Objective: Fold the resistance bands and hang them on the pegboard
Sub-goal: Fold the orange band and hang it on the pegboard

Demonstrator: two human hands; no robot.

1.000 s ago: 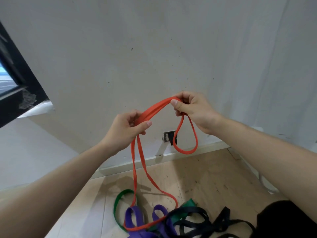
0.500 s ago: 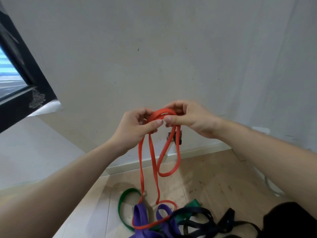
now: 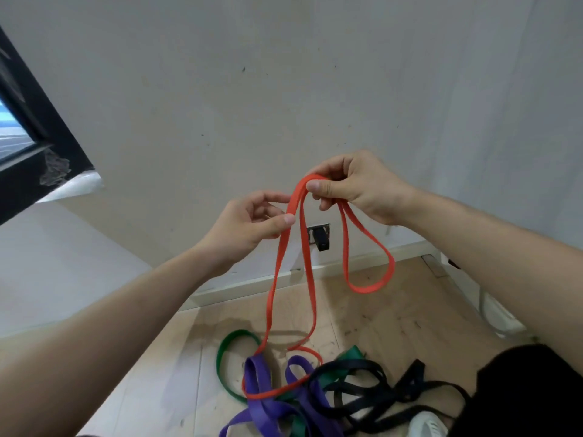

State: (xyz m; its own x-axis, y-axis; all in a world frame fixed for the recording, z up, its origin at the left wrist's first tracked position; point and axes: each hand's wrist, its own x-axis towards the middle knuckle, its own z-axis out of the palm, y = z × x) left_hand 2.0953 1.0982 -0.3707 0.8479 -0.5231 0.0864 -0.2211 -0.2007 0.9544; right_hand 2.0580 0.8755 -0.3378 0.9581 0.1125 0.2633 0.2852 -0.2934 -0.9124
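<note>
I hold a long orange resistance band (image 3: 275,279) up in front of a white wall. My right hand (image 3: 356,187) pinches its folded top between thumb and fingers; a short loop hangs below that hand on the right. My left hand (image 3: 252,222) pinches one strand a little lower and to the left. Two long strands drop to the floor, where the band's end lies on a heap of green (image 3: 224,357), purple (image 3: 262,383) and black bands (image 3: 372,383). No pegboard is in view.
The floor (image 3: 378,323) is light wood with a white skirting board along the wall. A black wall socket (image 3: 320,236) sits low behind the band. A dark window frame (image 3: 34,159) is at the left. A white shoe (image 3: 427,425) and dark clothing show at the bottom right.
My hands had come together and have drawn apart again. My right hand has risen and now carries the folded top, with the short loop swung out to the right.
</note>
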